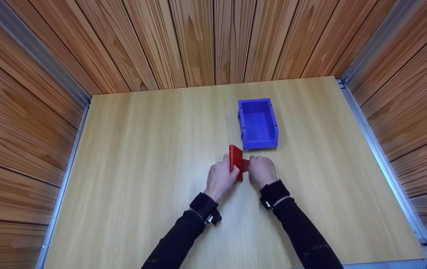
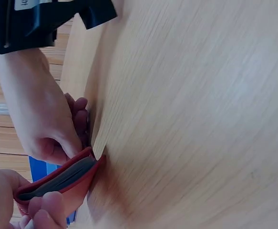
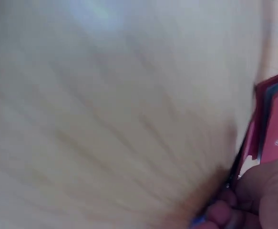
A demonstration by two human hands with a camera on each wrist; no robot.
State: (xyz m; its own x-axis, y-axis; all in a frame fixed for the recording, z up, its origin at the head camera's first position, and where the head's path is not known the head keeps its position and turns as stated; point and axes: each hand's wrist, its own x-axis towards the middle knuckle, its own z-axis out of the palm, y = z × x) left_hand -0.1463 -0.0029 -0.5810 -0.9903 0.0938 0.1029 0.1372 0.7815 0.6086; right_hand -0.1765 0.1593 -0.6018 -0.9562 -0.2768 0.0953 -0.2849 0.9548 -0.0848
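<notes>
A small red wallet [image 1: 236,157] with a metal snap stands on edge above the table, just in front of the blue bin [image 1: 260,144]. My left hand [image 1: 221,178] grips its left side, thumb on the near face. From the right, my right hand [image 1: 263,170] pinches a red flap [image 1: 246,165] that sticks out of the wallet. Dark inner layers show along the wallet's open edge in the left wrist view. In the right wrist view the snap on the red wallet [image 3: 274,129] is visible, while the right fingertips are partly hidden.
The blue bin lies on the light wooden table [image 1: 142,168], right of centre, beyond both hands. Wood-panelled walls [image 1: 198,41] and metal rails [image 1: 381,160] border the table. Both wrists wear black straps with cameras.
</notes>
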